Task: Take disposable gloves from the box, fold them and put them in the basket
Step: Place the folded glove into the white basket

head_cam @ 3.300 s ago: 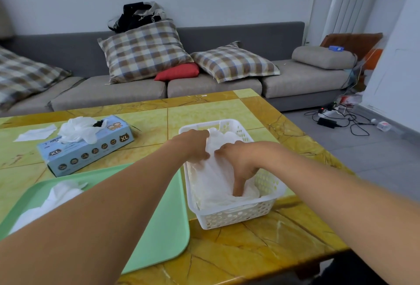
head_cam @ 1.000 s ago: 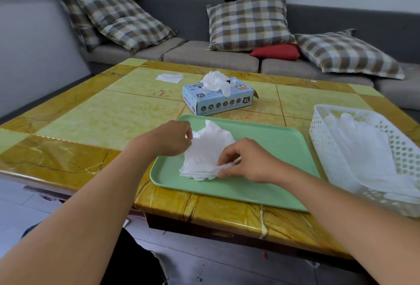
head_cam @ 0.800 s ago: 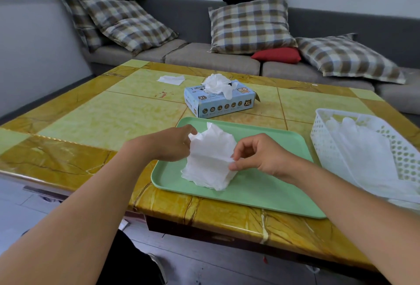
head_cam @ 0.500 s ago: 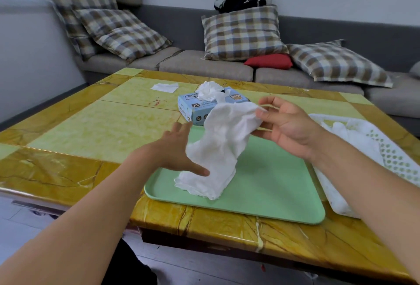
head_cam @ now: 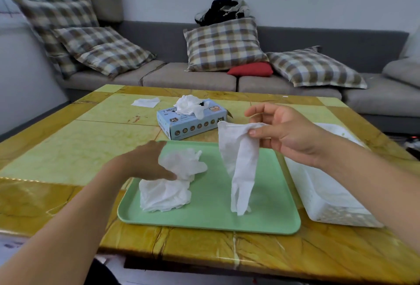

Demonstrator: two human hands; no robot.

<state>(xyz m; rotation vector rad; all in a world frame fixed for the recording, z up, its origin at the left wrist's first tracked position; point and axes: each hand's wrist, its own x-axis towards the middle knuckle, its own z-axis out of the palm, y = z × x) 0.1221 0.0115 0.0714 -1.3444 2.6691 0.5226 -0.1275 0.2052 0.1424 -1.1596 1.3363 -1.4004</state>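
— Since half a second ago you are lifting one glove (head_cam: 238, 166) clear of the pile (head_cam: 172, 182); it is now hanging alone at the centre of the frame, its cuff pinched in your right hand (head_cam: 288, 134).

— And my left?

— Your left hand (head_cam: 145, 162) is lying with fingers nearly straight on the pile, pressing the crumpled gloves against the left half of the green tray (head_cam: 268, 212). It is pinning them down, not grasping them.

— How far along am I?

— Partway, I would judge. Your basket (head_cam: 341, 214), at the right of the frame, is already holding white gloves. The one you are dangling is still unfolded, its fingertips nearly brushing the tray. The pile is still waiting, and more gloves are spilling from the blue box (head_cam: 193, 123) above the tray. So you are facing folding and placing for this one, then the rest.

— Anything you cannot make out?

— Your right forearm is covering the basket's near rim, so I cannot say how full it is. The pile is too crumpled for counting. The scrap (head_cam: 145, 102) at the upper left of the table is too flat and small for telling whether it is a glove.
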